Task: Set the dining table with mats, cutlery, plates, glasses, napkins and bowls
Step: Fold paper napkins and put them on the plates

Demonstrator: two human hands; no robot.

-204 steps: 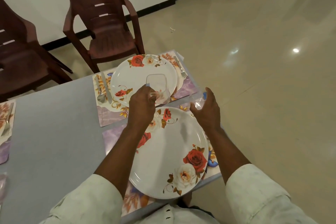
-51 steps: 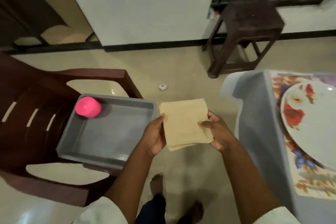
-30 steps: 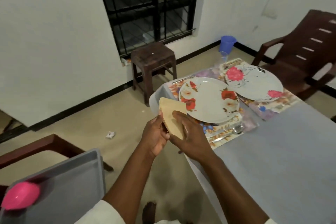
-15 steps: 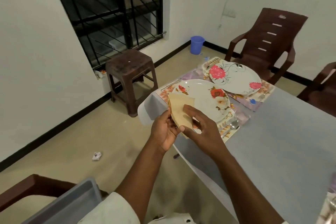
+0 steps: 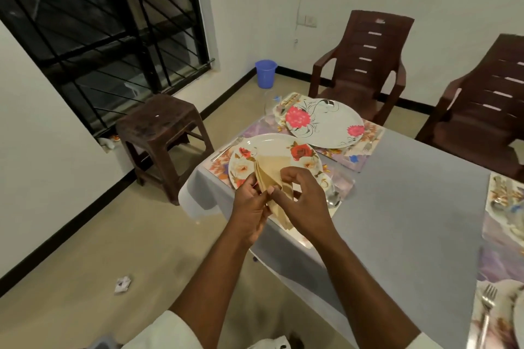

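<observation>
Napkin stage: mats, plates, cutlery down; napkins and bowls not out yet.

At frame centre, my left hand [image 5: 249,204] and right hand [image 5: 304,201] sit close together, both pinching the small stack of beige folded paper napkins [image 5: 269,176]; I'm peeling one off. The stack is in the air, over the near edge of the white rose-print plate [image 5: 300,156] on its floral mat [image 5: 219,168]. A clear glass [image 5: 338,188] stands just right of that plate. No bowls in view.

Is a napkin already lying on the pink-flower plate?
No: the pink-flower plate is bare; both hands still hold the napkins.
</observation>
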